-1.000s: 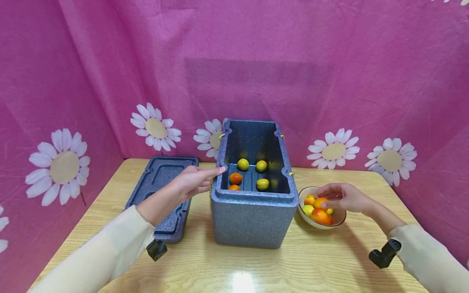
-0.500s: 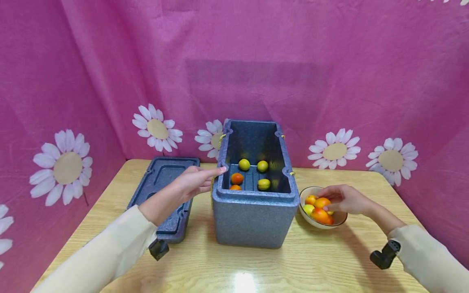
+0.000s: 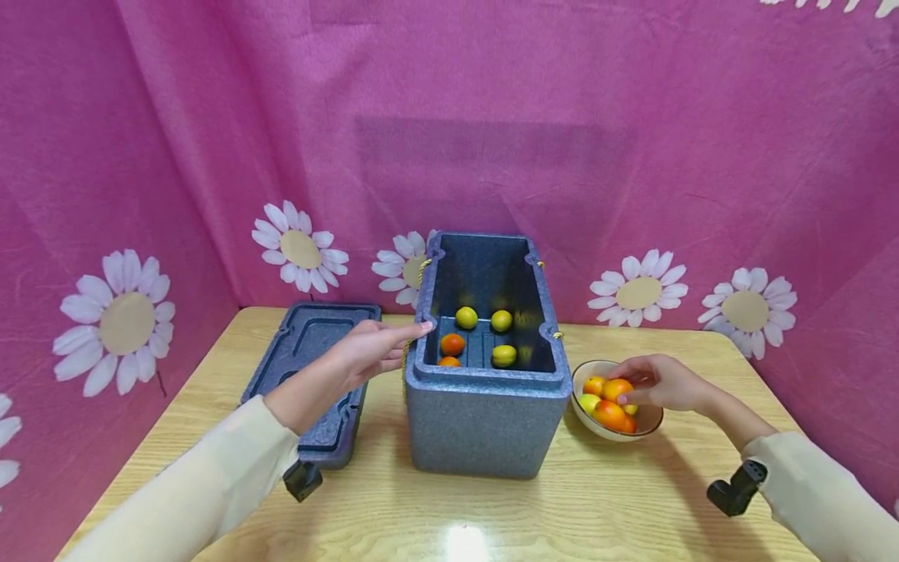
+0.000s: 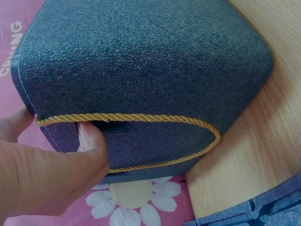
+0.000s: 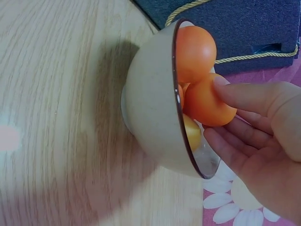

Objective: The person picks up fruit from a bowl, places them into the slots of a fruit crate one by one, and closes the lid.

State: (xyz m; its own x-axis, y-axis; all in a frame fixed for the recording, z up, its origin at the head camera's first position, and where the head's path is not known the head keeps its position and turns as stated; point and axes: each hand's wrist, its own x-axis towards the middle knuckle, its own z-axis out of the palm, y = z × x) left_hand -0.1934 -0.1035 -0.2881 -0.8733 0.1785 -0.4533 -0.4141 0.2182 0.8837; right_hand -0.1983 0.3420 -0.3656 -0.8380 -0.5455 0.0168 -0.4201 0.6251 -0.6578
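Note:
The thumb of my left hand (image 3: 372, 350) lies on the left rim of the grey foam box (image 3: 485, 429). Its other fingers press the box's side by a yellow rope (image 4: 141, 117), gripping the wall. To the right, my right hand (image 3: 663, 381) reaches over a cream bowl (image 5: 150, 99) with a dark rim. Thumb and fingers pinch a smooth orange fruit (image 5: 207, 101) at the top of the pile. Beside it in the bowl are another orange fruit (image 5: 195, 52) and a yellow fruit (image 5: 191, 132).
Inside the open box lie several fruits, among them a yellow one (image 3: 467, 317) and a red-orange one (image 3: 453, 343). Its grey lid (image 3: 316, 336) rests on the wooden table (image 3: 604, 499) at the left. A pink cloth (image 3: 492, 94) with white flowers hangs behind.
My right hand has lowered slightly into the bowl, and its thumb and fingers have closed round the orange fruit. The left hand stays at the box rim.

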